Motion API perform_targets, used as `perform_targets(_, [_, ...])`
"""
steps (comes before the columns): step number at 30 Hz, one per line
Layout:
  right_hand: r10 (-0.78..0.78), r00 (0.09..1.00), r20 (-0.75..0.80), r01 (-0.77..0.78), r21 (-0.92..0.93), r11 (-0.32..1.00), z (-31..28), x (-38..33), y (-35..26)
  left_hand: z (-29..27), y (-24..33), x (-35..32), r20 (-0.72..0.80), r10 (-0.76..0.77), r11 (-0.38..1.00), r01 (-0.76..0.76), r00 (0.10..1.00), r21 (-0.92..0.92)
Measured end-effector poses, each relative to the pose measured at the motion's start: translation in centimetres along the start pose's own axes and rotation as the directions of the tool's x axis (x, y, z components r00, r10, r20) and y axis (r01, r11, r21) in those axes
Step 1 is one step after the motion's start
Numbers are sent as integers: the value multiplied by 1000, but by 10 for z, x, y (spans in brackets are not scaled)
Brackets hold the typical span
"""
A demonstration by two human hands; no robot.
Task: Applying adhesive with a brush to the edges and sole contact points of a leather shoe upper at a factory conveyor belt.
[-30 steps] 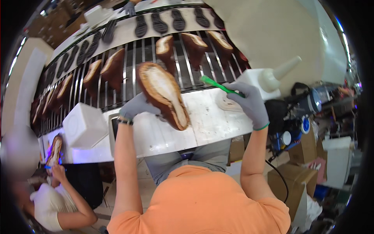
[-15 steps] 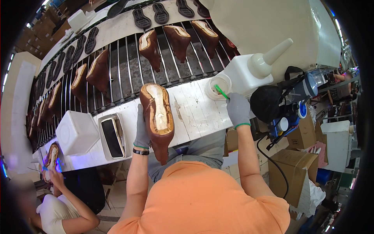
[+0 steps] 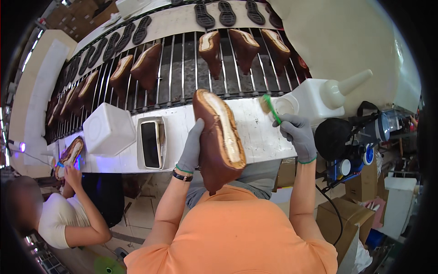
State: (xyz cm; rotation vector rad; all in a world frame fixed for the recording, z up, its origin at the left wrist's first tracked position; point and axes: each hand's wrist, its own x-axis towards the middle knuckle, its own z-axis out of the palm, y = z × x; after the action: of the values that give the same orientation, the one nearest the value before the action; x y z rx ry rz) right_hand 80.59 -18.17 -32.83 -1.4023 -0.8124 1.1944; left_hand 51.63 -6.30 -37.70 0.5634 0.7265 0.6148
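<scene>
In my gloved left hand (image 3: 190, 150) is a brown boot upper (image 3: 211, 148), held from its left side with the underside turned up. The underside has a pale middle strip inside a tan, yellowish rim. My gloved right hand (image 3: 299, 137) pinches the green handle of a small brush (image 3: 273, 110), its bristles pointing up and away to the left. The bristles are apart from the boot. Just beyond the right hand stands a round whitish tub (image 3: 286, 104), next to a white bottle with a long nozzle (image 3: 319, 98).
Upturned brown boots (image 3: 210, 54) stand on a metal rod rack (image 3: 183, 68) beyond the white bench (image 3: 182, 119). Black soles (image 3: 226, 13) line its far side. A phone (image 3: 150, 144) lies in a white tray, beside a white container (image 3: 109, 130). A co-worker (image 3: 75, 214) sits at left.
The brush has come out of the tub and moved left, toward the boot. My left hand has tilted the boot so its toe-to-heel line slants. The whole view has shifted.
</scene>
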Motion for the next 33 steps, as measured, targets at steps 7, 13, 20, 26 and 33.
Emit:
perform_targets(7, [-117, 930, 348, 194, -196, 961, 30, -15, -60, 28, 25, -12, 34, 202, 941, -203, 979, 271])
perform_targets(13, [-173, 928, 329, 274, -292, 916, 36, -18, -60, 40, 37, -20, 52, 259, 893, -260, 964, 367])
perform_targets(20, [-269, 915, 301, 368, -348, 862, 41, 5, -57, 52, 39, -29, 104, 280, 889, -298, 954, 347])
perform_targets(26, [-353, 895, 272, 436, -364, 823, 47, 22, -61, 56, 41, -35, 102, 273, 855, -290, 956, 429])
perform_targets(33, [-372, 888, 271, 452, -358, 817, 57, 37, -75, 60, 45, -39, 165, 313, 813, -353, 935, 462])
